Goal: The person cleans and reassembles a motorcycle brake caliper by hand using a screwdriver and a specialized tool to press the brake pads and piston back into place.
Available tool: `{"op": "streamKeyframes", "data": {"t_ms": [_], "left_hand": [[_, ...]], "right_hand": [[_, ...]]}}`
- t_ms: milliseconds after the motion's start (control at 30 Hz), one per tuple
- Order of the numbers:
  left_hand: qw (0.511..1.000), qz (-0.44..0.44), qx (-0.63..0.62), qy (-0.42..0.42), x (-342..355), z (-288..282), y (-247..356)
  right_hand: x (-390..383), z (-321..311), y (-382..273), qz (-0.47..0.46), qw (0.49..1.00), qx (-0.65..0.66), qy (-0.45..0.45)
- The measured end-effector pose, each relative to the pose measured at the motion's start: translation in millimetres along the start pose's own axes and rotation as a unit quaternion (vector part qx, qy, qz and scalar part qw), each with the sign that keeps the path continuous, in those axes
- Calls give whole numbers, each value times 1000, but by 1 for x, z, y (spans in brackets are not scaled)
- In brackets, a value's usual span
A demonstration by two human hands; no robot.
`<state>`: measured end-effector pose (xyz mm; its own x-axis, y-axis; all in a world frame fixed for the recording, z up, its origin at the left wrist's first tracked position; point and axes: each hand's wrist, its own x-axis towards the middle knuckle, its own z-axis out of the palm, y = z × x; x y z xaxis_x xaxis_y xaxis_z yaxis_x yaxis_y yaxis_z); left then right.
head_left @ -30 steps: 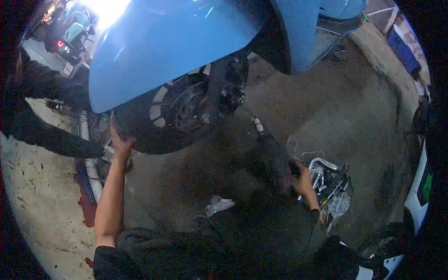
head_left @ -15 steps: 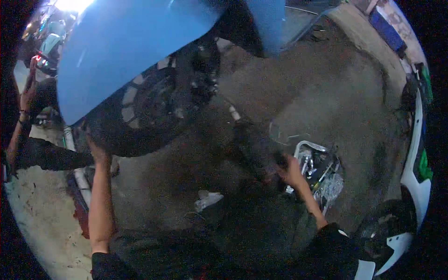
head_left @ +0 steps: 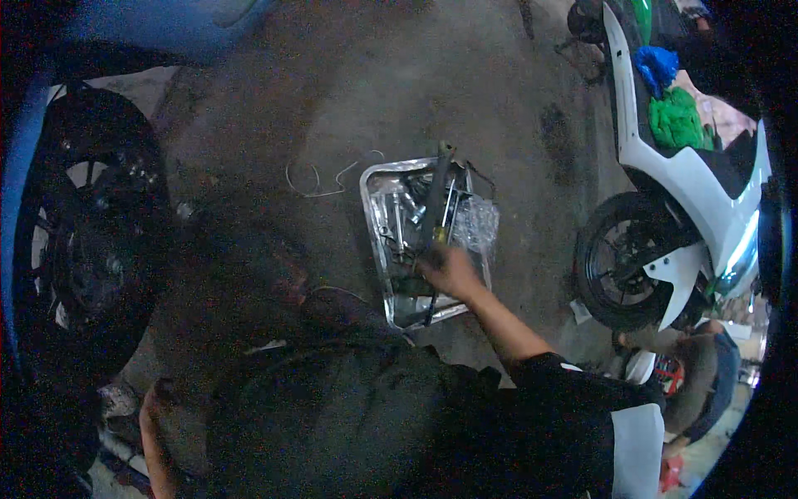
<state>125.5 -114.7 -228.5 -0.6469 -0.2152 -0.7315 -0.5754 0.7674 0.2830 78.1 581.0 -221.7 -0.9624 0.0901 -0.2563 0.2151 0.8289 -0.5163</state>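
Observation:
My right hand [head_left: 440, 268] is closed around a long dark tool [head_left: 442, 179] in a metal tray [head_left: 371, 220], which also holds several silver tools and clear bubbled plastic [head_left: 478, 224]. At the lower left my left hand [head_left: 158, 392] is low beside the blue vehicle's black wheel [head_left: 87, 224]; its fingers are too dark and hidden to read. Between that wheel and the tray, a dark elongated object [head_left: 249, 262] with a silver end lies in shadow on the floor.
A blue body panel [head_left: 150, 25] overhangs at upper left. A white scooter [head_left: 682, 179] with blue and green bundles stands at right, another person [head_left: 698, 391] crouched below it. Loose thin wire [head_left: 316, 183] lies behind the tray; a pale pipe [head_left: 125, 449] is at lower left.
The view has swung right and down, putting the tray near the centre. My right hand has left the dark elongated object for the tray; my left hand has left the tyre's upper side.

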Motion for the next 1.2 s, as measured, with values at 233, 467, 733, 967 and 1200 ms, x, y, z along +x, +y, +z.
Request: {"op": "streamKeyframes", "data": {"t_ms": [233, 467, 733, 967, 1200], "left_hand": [[985, 104, -140, 16, 42, -12, -23], [896, 8, -432, -105, 63, -2, -80], [811, -2, -566, -151, 58, -5, -116], [971, 236, -34, -31, 26, 4, 17], [975, 209, -58, -51, 14, 9, 78]], "right_hand": [[27, -23, 20, 153, 985, -67, 30], [48, -17, 13, 164, 986, -38, -8], [46, -13, -5, 163, 981, -102, -23], [38, -31, -9, 193, 976, -96, 6], [32, -23, 44, 258, 936, 240, 16]]}}
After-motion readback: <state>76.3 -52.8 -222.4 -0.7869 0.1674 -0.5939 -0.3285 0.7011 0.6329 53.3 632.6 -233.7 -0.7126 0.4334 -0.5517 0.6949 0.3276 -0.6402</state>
